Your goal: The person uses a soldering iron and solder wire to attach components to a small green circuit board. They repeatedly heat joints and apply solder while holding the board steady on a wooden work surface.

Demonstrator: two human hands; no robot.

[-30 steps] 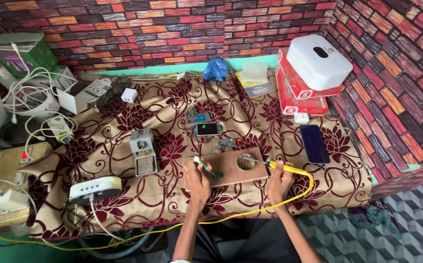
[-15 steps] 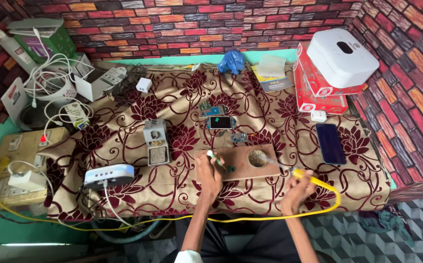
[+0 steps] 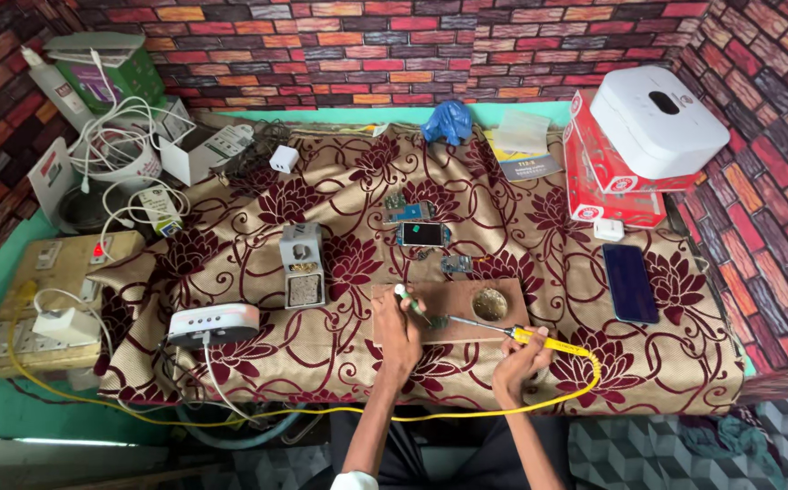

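The right hand (image 3: 519, 358) is gripping a yellow-handled soldering iron (image 3: 503, 331), fingers closed round the handle, its metal tip resting on the brown wooden work board (image 3: 448, 308). The left hand (image 3: 400, 328) is pinching a thin green-and-white tool (image 3: 409, 300) over the same board, beside a small round tin (image 3: 490, 304).

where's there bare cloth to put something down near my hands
Free cloth: between the grey stand and wooden board; between the board and dark phone; the front right corner past the yellow cable. Crowded: the far left, with white cables and boxes, and around the small phone.
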